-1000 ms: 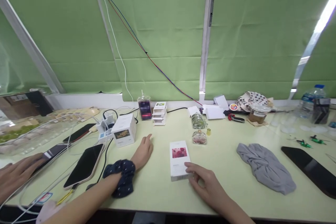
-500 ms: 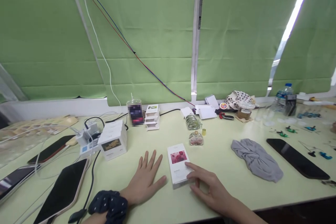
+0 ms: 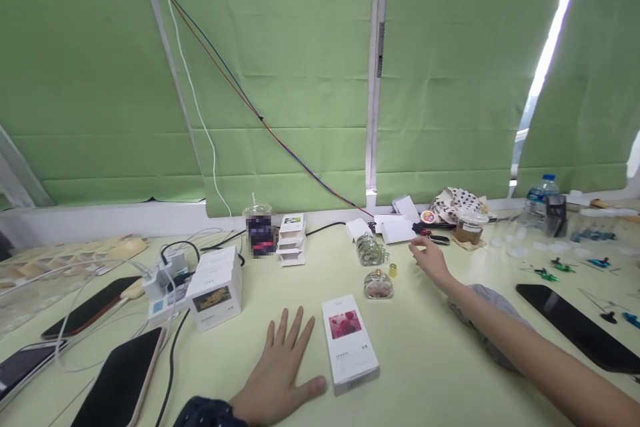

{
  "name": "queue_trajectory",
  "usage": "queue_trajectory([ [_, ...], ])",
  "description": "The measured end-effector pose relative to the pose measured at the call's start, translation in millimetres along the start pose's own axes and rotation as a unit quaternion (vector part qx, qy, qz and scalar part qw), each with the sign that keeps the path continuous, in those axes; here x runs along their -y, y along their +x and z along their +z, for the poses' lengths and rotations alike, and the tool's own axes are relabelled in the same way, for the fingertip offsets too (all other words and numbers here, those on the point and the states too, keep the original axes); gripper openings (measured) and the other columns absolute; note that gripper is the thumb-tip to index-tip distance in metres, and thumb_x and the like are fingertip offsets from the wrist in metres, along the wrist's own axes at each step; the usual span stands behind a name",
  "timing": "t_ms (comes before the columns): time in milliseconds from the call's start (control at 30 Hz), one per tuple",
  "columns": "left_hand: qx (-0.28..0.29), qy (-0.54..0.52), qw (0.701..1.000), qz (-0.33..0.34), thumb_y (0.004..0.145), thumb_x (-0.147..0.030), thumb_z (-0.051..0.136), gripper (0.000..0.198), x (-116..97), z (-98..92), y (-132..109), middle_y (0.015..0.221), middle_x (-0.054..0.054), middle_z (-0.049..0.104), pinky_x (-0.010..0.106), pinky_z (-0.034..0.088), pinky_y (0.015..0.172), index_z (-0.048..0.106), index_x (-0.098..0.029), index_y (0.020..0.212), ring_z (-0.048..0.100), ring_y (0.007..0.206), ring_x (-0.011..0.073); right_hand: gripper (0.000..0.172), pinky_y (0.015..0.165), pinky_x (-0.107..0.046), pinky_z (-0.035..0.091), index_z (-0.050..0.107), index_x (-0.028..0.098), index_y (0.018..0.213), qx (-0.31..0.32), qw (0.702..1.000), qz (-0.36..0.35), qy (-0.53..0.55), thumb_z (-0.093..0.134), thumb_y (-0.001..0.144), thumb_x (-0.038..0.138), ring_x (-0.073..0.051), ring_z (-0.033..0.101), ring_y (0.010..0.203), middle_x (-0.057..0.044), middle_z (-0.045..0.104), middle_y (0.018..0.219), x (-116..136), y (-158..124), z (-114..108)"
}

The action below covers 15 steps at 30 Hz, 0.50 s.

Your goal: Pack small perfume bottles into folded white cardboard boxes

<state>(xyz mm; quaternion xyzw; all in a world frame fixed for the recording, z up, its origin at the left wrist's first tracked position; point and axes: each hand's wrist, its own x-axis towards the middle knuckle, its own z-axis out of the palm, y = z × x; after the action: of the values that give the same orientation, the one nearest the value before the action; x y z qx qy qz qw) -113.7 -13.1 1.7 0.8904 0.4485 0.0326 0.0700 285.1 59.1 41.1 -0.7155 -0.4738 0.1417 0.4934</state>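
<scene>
My left hand lies flat on the table with its fingers spread, just left of a slim white box that bears a red flower picture. The box lies flat and nothing touches it. My right hand is stretched out toward the back of the table, its fingers loosely bent and nothing visible in them. It is close to the red-and-black handled pliers and some white opened cartons. Left of it are a small gold cap, a glass perfume bottle and a greenish glass bottle.
Phones, white chargers and cables occupy the left side, beside several white boxes. A drink cup stands at the back. Under my right forearm is a grey cloth; a black phone lies farther right.
My right hand has left the flower box and moved forward and right, toward the pliers and cartons. My left hand stays flat on the table. The view has tilted up slightly.
</scene>
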Motion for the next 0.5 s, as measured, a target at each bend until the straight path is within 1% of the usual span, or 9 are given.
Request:
queue_trajectory([
  [33,0.0,0.001,1.0,-0.002,0.074,-0.075,0.041,0.092,-1,-1.3,1,0.153,0.006,-0.003,0.068,0.009,0.107,0.004,-0.03,0.146,-0.007,0.137,0.0426,0.032,0.072,-0.033,0.051,0.058,0.016,0.103,-0.017,0.998,0.054,-0.02,0.055,0.076,0.033,-0.022,0.063,0.084,-0.011,0.063,0.11,-6,21,4],
  [100,0.002,0.004,1.0,-0.011,0.075,-0.075,0.041,0.091,-4,-4.2,4,0.153,0.005,-0.001,0.068,0.008,0.107,0.005,-0.031,0.146,-0.006,0.137,0.0425,0.049,0.081,-0.036,0.049,0.053,0.012,0.112,-0.026,0.995,0.09,-0.03,0.063,0.069,0.034,-0.027,0.059,0.102,-0.018,0.057,0.12,-19,51,12],
  [167,0.01,0.007,1.0,-0.023,0.075,-0.076,0.04,0.091,-7,-7.1,7,0.153,0.004,0.0,0.069,0.008,0.107,0.006,-0.031,0.146,-0.005,0.138,0.0422,0.066,0.088,-0.039,0.046,0.049,0.011,0.117,-0.031,0.992,0.117,-0.032,0.07,0.061,0.038,-0.031,0.053,0.112,-0.021,0.053,0.125,-30,67,20],
  [233,0.017,0.011,0.999,-0.028,0.074,-0.076,0.039,0.091,-7,-9.2,9,0.153,0.004,0.0,0.068,0.007,0.107,0.007,-0.03,0.146,-0.005,0.138,0.0418,0.079,0.093,-0.043,0.042,0.045,0.011,0.123,-0.035,0.99,0.135,-0.03,0.073,0.056,0.042,-0.033,0.049,0.118,-0.023,0.048,0.13,-36,72,30],
  [300,0.02,0.013,0.999,-0.028,0.076,-0.075,0.039,0.089,-6,-10.4,9,0.153,0.003,0.001,0.068,0.008,0.107,0.008,-0.031,0.146,-0.003,0.138,0.041,0.087,0.095,-0.047,0.039,0.039,0.014,0.129,-0.036,0.988,0.147,-0.034,0.073,0.055,0.046,-0.035,0.046,0.121,-0.023,0.04,0.137,-37,72,40],
  [367,0.017,0.013,0.999,-0.031,0.078,-0.073,0.038,0.083,-4,-10.9,8,0.153,0.002,0.004,0.066,0.009,0.108,0.011,-0.032,0.146,-0.001,0.139,0.0395,0.09,0.097,-0.051,0.035,0.034,0.019,0.134,-0.044,0.986,0.149,-0.057,0.071,0.057,0.049,-0.035,0.043,0.123,-0.02,0.034,0.142,-36,70,51],
  [500,0.002,-0.002,0.999,-0.036,0.084,-0.066,0.035,0.07,0,-11.2,7,0.153,0.0,0.009,0.063,0.012,0.11,0.016,-0.036,0.145,0.005,0.14,0.0361,0.089,0.098,-0.051,0.03,0.03,0.024,0.135,-0.085,0.983,0.104,-0.127,0.067,0.06,0.056,-0.033,0.037,0.127,-0.017,0.033,0.141,-30,65,69],
])
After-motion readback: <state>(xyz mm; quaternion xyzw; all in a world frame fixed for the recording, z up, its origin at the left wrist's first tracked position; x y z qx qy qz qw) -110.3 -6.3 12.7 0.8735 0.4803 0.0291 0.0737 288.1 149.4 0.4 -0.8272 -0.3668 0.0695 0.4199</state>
